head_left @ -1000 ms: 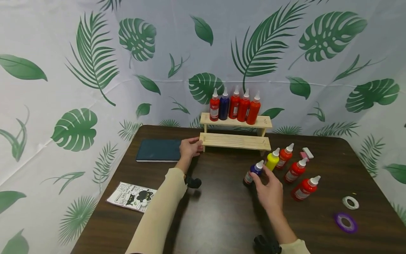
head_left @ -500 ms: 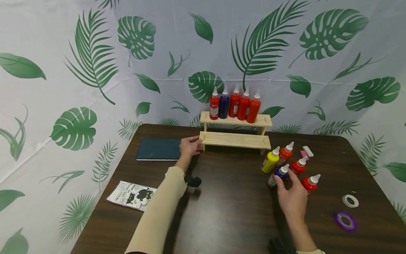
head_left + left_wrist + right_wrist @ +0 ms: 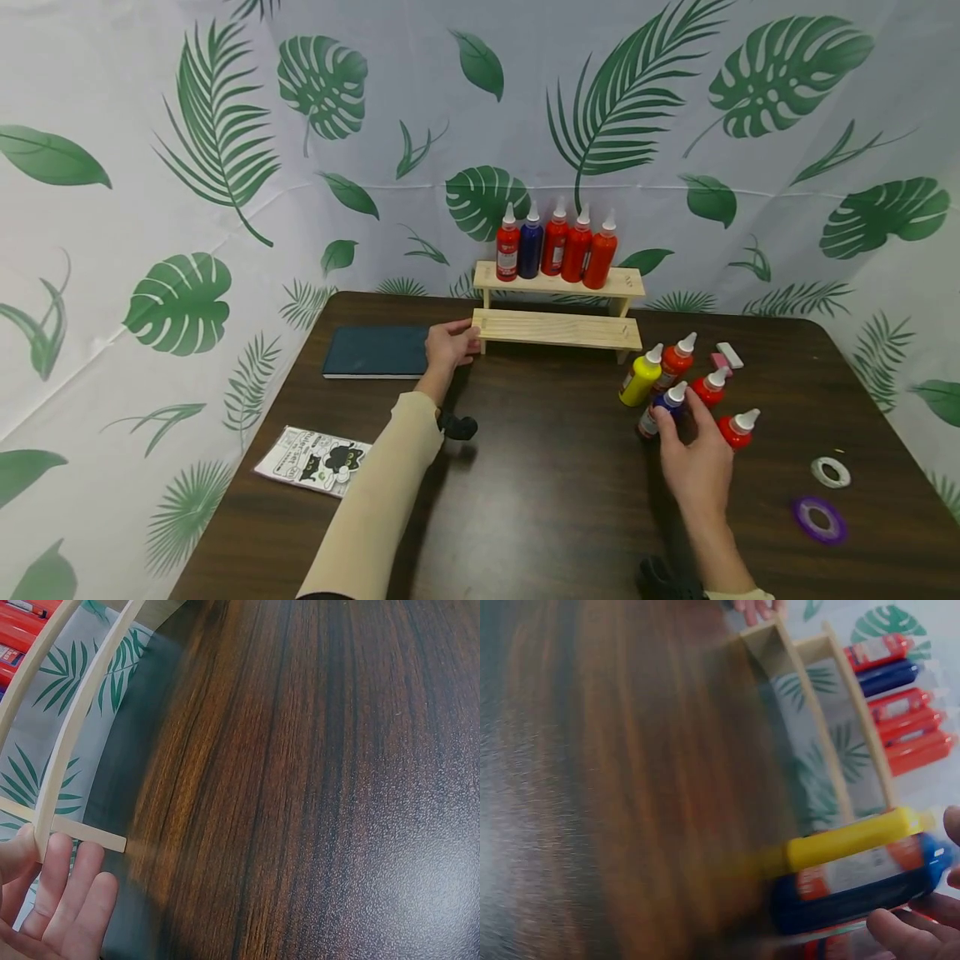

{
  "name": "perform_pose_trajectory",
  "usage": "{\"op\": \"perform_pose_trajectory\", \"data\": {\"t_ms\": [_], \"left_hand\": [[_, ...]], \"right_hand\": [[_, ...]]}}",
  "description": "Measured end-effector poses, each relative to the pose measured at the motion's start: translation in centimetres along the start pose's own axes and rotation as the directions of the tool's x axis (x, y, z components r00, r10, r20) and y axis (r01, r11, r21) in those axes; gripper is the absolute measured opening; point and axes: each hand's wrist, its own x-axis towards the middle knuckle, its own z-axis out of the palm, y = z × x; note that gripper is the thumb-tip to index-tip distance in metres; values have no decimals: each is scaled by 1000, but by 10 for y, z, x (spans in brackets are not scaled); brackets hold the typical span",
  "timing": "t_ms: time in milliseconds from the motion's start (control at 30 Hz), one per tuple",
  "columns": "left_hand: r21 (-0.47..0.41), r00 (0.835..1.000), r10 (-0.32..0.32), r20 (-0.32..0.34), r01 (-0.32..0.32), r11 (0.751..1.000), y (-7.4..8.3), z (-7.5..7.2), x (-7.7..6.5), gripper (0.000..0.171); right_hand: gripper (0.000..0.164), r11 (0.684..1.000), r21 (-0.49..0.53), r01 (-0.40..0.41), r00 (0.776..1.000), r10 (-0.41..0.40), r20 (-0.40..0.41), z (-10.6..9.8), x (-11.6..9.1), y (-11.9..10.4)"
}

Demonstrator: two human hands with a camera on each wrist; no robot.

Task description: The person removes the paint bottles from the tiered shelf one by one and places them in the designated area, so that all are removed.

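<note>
At the left end of a two-tier wooden shelf point(image 3: 555, 328), my left hand point(image 3: 448, 346) pinches the lower board; in the left wrist view the thumb and fingers point(image 3: 56, 866) lie on either side of it. My right hand point(image 3: 697, 458) holds a dark blue paint bottle point(image 3: 649, 422) with a white nozzle cap, gripping it near the top. The bottle is slightly tilted, in front of a yellow bottle point(image 3: 640, 382). Red bottles point(image 3: 675, 363) stand behind and to the right, two of them partly hidden by the hand. The right wrist view shows the blue bottle point(image 3: 855, 900) beside the yellow one.
Several red bottles point(image 3: 507, 254) and a blue one point(image 3: 530, 252) line the upper tier. A dark notebook point(image 3: 373, 352) and a cat-printed packet point(image 3: 315, 462) lie left. On the right are a white tape roll point(image 3: 831, 472), a purple roll point(image 3: 802, 521) and small erasers point(image 3: 729, 356).
My right hand has carried the blue bottle rightward, from left of the yellow bottle to in front of it, near the red ones. The left hand has stayed at the shelf.
</note>
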Motion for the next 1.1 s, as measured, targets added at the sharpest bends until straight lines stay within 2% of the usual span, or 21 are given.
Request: {"op": "perform_pose_trajectory", "data": {"t_ms": [100, 233, 367, 467, 600, 700, 833, 933, 1100], "left_hand": [[0, 1000, -4, 2, 4, 1000, 1, 0, -1, 27], [-5, 1000, -8, 9, 8, 1000, 1, -1, -1, 26], [-10, 1000, -2, 12, 3, 1000, 0, -2, -2, 26], [-11, 1000, 7, 15, -7, 1000, 1, -3, -1, 26], [-12, 1000, 5, 23, -4, 1000, 1, -2, -1, 26], [-17, 1000, -4, 28, 4, 1000, 0, -3, -1, 27], [-23, 1000, 1, 31, 0, 1000, 0, -4, 1, 27], [-20, 1000, 2, 24, -1, 1000, 1, -5, 1, 27], [-9, 1000, -7, 9, 7, 1000, 1, -2, 3, 26]], "right_hand": [[55, 996, 6, 83, 993, -83, -83, -10, -3, -12], [50, 970, 11, 242, 951, -235, -202, -24, 2, -34], [49, 939, 40, 341, 923, -326, -205, -33, 18, -63], [54, 933, 41, 358, 930, -352, -105, -32, 37, -88], [67, 949, 13, 315, 943, -314, 105, -21, 69, -116], [74, 957, -5, 291, 935, -283, 215, -5, 94, -133], [74, 951, -36, 306, 923, -287, 257, 18, 125, -148], [74, 954, -42, 298, 918, -275, 285, 34, 146, -151], [75, 969, 35, 246, 892, -241, 382, 50, 171, -145]]}}
